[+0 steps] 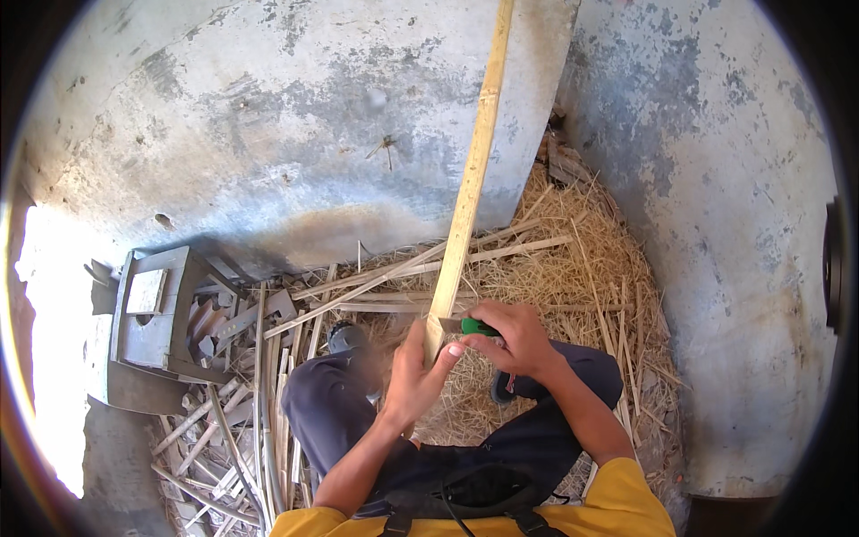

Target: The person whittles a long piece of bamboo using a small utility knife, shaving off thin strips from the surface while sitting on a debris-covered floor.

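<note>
A long, pale yellow bamboo strip (469, 192) slants up from between my knees to the top of the view, standing in front of the wall. Near its lower end my left hand (417, 371) is wrapped round it, thumb along the side. My right hand (514, 338) grips a knife by its green handle (480, 328). The short blade (452, 325) lies against the edge of the strip, just above my left thumb. The strip's bottom end is hidden behind my left hand.
Shavings and straw (559, 277) cover the floor beneath me. Loose bamboo strips (394, 277) lie across them and pile up at the left. A grey wooden box (152, 336) stands left. Peeling walls (707, 224) enclose the corner ahead and right.
</note>
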The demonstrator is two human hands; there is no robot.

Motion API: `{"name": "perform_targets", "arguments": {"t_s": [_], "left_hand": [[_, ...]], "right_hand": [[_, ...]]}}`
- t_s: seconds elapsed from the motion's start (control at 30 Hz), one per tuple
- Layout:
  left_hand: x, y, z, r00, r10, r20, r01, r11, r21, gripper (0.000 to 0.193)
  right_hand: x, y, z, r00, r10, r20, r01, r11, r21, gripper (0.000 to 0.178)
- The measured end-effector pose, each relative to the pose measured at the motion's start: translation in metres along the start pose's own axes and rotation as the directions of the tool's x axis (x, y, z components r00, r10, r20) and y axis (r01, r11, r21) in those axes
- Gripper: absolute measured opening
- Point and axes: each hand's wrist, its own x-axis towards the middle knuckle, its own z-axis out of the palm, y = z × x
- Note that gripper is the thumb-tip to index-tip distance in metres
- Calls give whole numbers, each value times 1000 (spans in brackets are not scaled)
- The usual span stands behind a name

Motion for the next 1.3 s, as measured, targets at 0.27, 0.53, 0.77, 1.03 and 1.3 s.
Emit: {"name": "perform_targets", "arguments": {"t_s": [0.27, 0.53, 0.77, 1.03, 1.3], "left_hand": [[1, -4, 4, 1000, 11, 24, -11, 1000, -7, 38], [3, -2, 6, 999, 33, 6, -34, 998, 44, 40], [3, -9, 0, 997, 4, 79, -1, 1000, -30, 47], [2, -12, -5, 979, -6, 202, 64, 957, -283, 49], [4, -19, -9, 988, 91, 125, -72, 986, -149, 47]], "right_hand": [[-8, 1, 0, 999, -35, -25, 34, 999, -26, 31], [-6, -3, -8, 999, 3, 35, -6, 998, 66, 30], [-6, -1, -6, 989, 40, 141, -53, 994, 91, 29], [-2, -11, -8, 983, 115, 144, -131, 985, 109, 24], [2, -17, -5, 996, 49, 70, -55, 995, 83, 24]]}}
